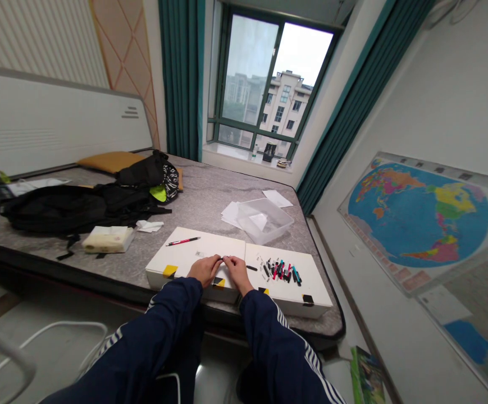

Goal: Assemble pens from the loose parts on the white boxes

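Observation:
My left hand (205, 270) and my right hand (237, 271) meet fingertip to fingertip above the left white box (222, 244). Both are closed in a pinch around a small dark piece, probably a pen part, mostly hidden by the fingers. Just right of my right hand lies a short black pen piece (251, 268). On the right white box (311, 269) is a loose pile of pen parts (283, 271) in black, red, blue and clear. A red and black pen (183, 241) rests by itself on the left box, beyond my left hand.
Behind the boxes, on the grey mattress (201, 202), stand a clear plastic bin (264, 220) and some white paper (278, 198). A tissue pack (108, 239) and a black backpack (71, 207) lie to the left. A world map (420, 210) hangs on the right wall.

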`<state>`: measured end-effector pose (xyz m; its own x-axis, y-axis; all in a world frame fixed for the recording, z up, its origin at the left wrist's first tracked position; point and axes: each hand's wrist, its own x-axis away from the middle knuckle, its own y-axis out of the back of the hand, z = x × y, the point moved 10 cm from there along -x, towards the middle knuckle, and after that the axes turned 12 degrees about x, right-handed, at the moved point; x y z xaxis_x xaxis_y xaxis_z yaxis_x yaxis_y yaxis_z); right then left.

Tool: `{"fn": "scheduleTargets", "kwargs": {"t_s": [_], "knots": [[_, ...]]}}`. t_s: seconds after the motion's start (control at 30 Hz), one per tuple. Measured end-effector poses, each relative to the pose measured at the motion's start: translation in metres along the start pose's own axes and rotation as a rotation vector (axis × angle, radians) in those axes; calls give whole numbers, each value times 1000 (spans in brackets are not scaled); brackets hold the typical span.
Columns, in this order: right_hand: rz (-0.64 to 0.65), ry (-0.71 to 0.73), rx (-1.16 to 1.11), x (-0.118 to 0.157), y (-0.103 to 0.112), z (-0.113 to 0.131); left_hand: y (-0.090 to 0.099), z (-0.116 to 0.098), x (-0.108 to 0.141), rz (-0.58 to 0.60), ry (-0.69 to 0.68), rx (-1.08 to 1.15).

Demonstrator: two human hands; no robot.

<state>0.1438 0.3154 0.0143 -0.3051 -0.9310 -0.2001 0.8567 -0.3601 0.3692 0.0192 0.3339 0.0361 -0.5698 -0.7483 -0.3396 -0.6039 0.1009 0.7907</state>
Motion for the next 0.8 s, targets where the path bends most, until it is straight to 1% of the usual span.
{"fn": "scheduleTargets", "kwargs": {"t_s": [0.1, 0.23, 0.33, 0.43, 0.6, 0.8], "knots": [[-27, -3, 20, -1, 2, -2, -2, 0, 0, 6, -5, -1], [-132, -23, 53, -2, 13, -8, -2, 9, 1, -42, 47, -50], [-167, -30, 62, -2, 16, -10, -2, 6, 1, -50, 16, -67], [-170, -33, 90, -3, 17, -12, 0, 1, 0, -36, -30, -52], [-163, -30, 92, -5, 16, -14, 3, -1, -1, -54, -46, -43], [-105, -71, 1, -6, 10, -22, -8, 7, -1, 8, -14, -64]]}}
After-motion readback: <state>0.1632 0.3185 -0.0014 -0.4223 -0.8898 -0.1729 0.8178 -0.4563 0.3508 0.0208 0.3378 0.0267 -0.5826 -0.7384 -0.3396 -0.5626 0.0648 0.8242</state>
